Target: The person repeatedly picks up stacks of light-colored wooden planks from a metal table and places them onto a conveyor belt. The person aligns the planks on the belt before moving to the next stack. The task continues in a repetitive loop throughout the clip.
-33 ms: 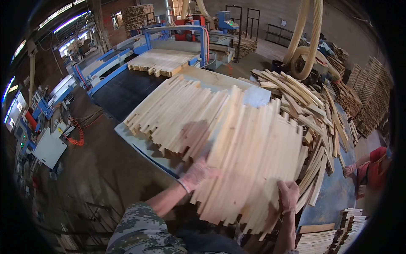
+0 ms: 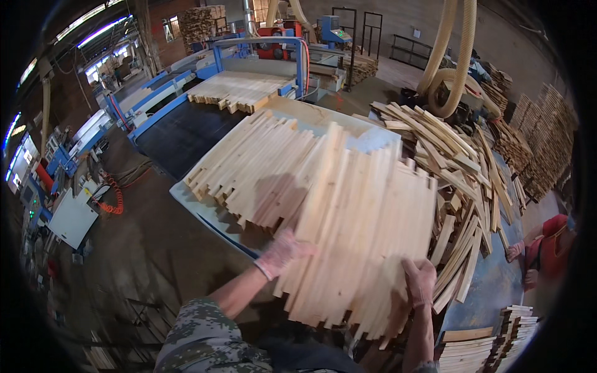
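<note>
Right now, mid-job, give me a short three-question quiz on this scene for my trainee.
1. True or false: the left hand rests on the left edge of the fanned bundle of wooden slats.
2. Multiple choice: where is the right hand? A) on the blue machine frame B) on the lower right edge of the same bundle C) on the orange coiled hose
3. Short answer: what lies just right of the bundle, on the blue table?

Key: 1 true. 2 B. 3 a loose, jumbled heap of slats.
</note>
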Action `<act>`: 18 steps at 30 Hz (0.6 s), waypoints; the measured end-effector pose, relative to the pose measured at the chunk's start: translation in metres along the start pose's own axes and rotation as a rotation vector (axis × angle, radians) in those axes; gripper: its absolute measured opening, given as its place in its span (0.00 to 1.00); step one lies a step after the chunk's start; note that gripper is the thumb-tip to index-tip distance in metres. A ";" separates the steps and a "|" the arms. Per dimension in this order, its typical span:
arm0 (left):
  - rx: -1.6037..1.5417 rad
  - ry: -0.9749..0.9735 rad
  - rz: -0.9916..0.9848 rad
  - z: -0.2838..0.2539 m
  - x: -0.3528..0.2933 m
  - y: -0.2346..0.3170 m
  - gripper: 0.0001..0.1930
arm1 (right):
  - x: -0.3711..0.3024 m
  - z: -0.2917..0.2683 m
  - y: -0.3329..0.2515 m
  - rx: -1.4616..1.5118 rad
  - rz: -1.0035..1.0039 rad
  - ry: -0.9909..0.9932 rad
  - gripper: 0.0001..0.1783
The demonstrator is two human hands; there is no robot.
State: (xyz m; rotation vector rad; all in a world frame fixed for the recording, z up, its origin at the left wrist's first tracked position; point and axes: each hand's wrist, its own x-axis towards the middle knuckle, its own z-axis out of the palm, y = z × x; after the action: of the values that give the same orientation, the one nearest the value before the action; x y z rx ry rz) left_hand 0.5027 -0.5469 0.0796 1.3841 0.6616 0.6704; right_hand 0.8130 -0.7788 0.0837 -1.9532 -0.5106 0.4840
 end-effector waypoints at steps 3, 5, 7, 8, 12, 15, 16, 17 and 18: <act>-0.092 0.115 -0.120 -0.098 -0.007 0.046 0.23 | 0.017 0.093 -0.062 -0.177 -0.128 -0.079 0.22; 0.001 0.172 -0.108 -0.168 -0.004 0.045 0.25 | 0.034 0.159 -0.088 -0.042 -0.200 -0.285 0.31; -0.092 0.207 -0.102 -0.213 0.005 0.062 0.26 | 0.039 0.207 -0.126 -0.221 -0.252 -0.291 0.34; -0.137 0.216 -0.093 -0.233 0.014 0.071 0.26 | 0.052 0.231 -0.130 -0.233 -0.277 -0.287 0.35; -0.050 0.225 -0.067 -0.302 0.059 0.083 0.25 | 0.100 0.303 -0.141 -0.204 -0.246 -0.306 0.38; 0.166 0.247 -0.268 -0.368 0.087 0.064 0.32 | 0.092 0.347 -0.176 -0.311 -0.229 -0.366 0.34; 0.257 0.251 -0.357 -0.385 0.097 0.061 0.35 | 0.090 0.362 -0.176 -0.333 -0.252 -0.395 0.34; 0.555 0.280 -0.419 -0.396 0.106 0.056 0.42 | 0.089 0.374 -0.176 -0.354 -0.278 -0.418 0.33; 0.850 0.296 -0.497 -0.397 0.114 0.061 0.49 | 0.087 0.378 -0.175 -0.318 -0.306 -0.392 0.32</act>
State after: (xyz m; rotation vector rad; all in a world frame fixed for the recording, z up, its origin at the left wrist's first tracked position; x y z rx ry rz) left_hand 0.2735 -0.1993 0.1083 1.7898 1.5890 0.1731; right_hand 0.6561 -0.3836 0.0806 -2.0331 -1.1781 0.6202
